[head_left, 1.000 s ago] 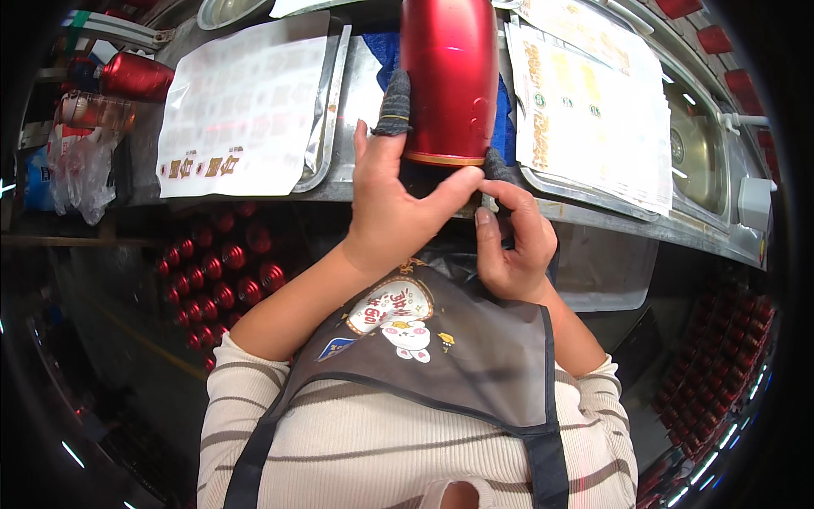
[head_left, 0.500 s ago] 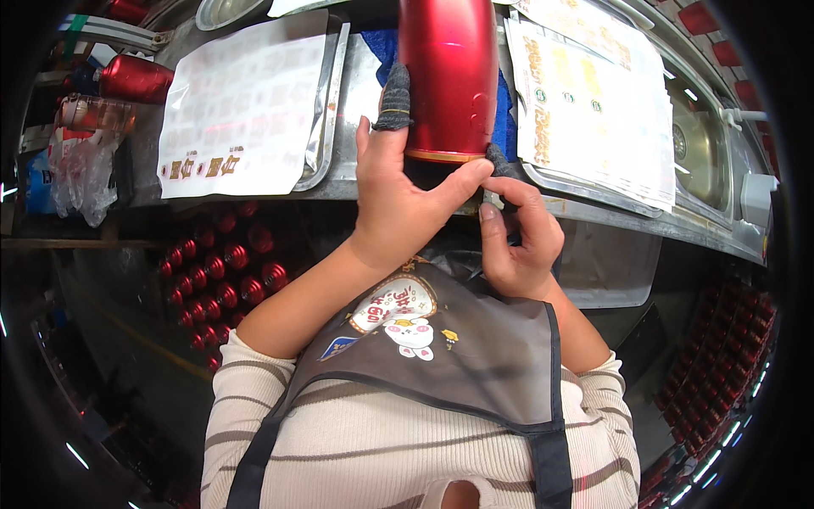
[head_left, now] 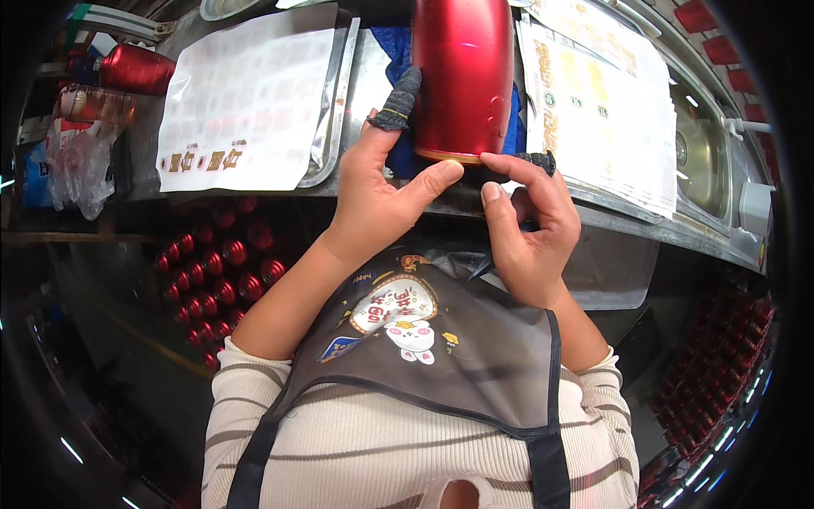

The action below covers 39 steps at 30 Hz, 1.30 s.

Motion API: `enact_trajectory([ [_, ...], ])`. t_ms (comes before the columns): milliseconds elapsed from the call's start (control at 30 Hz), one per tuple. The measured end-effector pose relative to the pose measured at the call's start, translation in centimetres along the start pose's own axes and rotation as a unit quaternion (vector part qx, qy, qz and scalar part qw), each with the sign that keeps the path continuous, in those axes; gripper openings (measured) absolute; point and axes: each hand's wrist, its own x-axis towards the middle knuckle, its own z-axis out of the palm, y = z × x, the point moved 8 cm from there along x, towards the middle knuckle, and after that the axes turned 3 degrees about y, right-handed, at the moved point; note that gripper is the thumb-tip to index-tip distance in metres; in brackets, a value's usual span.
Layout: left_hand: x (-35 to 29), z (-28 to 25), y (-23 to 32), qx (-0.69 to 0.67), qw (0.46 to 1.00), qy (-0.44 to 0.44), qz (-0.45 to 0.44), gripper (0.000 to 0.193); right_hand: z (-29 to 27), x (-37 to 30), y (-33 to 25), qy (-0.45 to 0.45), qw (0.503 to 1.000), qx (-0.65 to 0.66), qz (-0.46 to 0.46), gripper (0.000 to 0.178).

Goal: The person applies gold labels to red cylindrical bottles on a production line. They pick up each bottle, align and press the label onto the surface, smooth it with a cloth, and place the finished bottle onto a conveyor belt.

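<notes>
A glossy red metal bottle (head_left: 462, 81) with a gold rim lies lengthwise over a blue cloth (head_left: 392, 55), its near end toward me. My left hand (head_left: 377, 182) holds it: the index finger, in a grey knit finger cover, runs along its left side, and the thumb is at the rim. The left hand's other fingers are hidden. My right hand (head_left: 538, 220) has its index fingertip at the right part of the rim. Its thumb stands apart from that finger, and nothing shows between them. Another grey finger cover (head_left: 543, 161) shows behind the right index finger.
Sticker sheets lie on metal trays: a mostly bare white sheet (head_left: 246, 102) at left, a stack with gold designs (head_left: 585, 110) at right. Another red bottle (head_left: 136, 69) and a plastic bag (head_left: 85, 170) are far left. Several red bottles (head_left: 225, 288) stand below the bench.
The bottle has shifted slightly right. My right index finger has straightened onto the rim, away from the thumb; the small pale piece seen in that pinch no longer shows.
</notes>
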Motion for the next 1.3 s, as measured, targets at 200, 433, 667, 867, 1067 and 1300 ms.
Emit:
enact_trajectory([
  [200, -0.1, -0.4, -0.1, -0.006, 0.998, 0.065, 0.019, 0.06, 0.4, -0.1, 0.2, -0.001, 0.999, 0.03, 0.013, 0.026],
  [433, 0.0, -0.6, 0.2, 0.02, 0.997, 0.071, 0.037, 0.062, -0.1, -0.3, 1.2, 0.024, 0.996, 0.068, 0.056, 0.028],
  [667, -0.1, -0.6, -0.1, 0.017, 0.997, 0.064, 0.03, 0.063, 0.4, -0.8, 0.3, -0.019, 1.0, 0.02, 0.013, 0.029],
  [867, 0.0, -0.6, 0.1, 0.024, 0.997, 0.069, 0.034, 0.066, 0.6, -1.1, 1.3, -0.037, 0.994, 0.07, 0.074, 0.031],
  [1067, 0.0, -0.5, 0.2, 0.02, 0.997, 0.063, 0.036, 0.068, 0.4, -0.9, 1.3, 0.006, 0.994, 0.093, 0.062, 0.033],
  [1300, 0.0, -0.5, 0.1, 0.023, 0.997, 0.062, 0.032, 0.07, 0.5, -0.9, 1.4, 0.001, 0.991, 0.109, 0.073, 0.031],
])
